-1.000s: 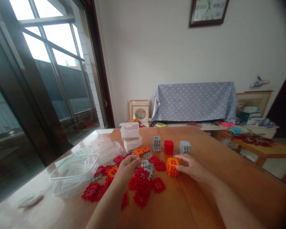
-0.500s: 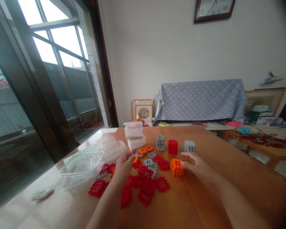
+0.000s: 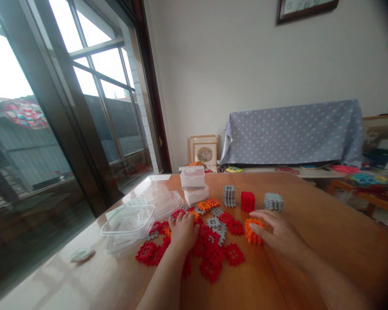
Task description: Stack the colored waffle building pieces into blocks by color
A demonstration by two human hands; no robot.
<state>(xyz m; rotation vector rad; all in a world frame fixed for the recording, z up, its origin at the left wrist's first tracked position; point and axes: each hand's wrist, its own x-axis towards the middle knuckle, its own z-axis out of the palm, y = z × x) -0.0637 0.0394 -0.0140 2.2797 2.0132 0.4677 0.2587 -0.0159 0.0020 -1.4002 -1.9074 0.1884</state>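
My left hand point(image 3: 183, 231) reaches over a loose pile of red interlocking plastic tiles point(image 3: 211, 254), its fingers apart and touching or just above the pieces. Grey tiles point(image 3: 216, 224) and orange tiles point(image 3: 208, 204) are mixed in around it. At the right of the pile, my right hand point(image 3: 276, 228) has its thumb and fingers around an orange stack of tiles point(image 3: 252, 234), which rests on the table. Behind it stand a red stack point(image 3: 247, 201), an upright grey stack point(image 3: 229, 196) and another grey stack point(image 3: 274, 201).
Clear plastic tubs point(image 3: 127, 226) and lids point(image 3: 163, 200) lie left of the pile. Two white boxes point(image 3: 194, 177) are stacked at the back. A small pale object point(image 3: 81, 255) sits near the left edge of the wooden table point(image 3: 313, 224).
My left hand has opened from a pinch and spread over the pile. My right thumb has come across the orange stack. The view has shifted left.
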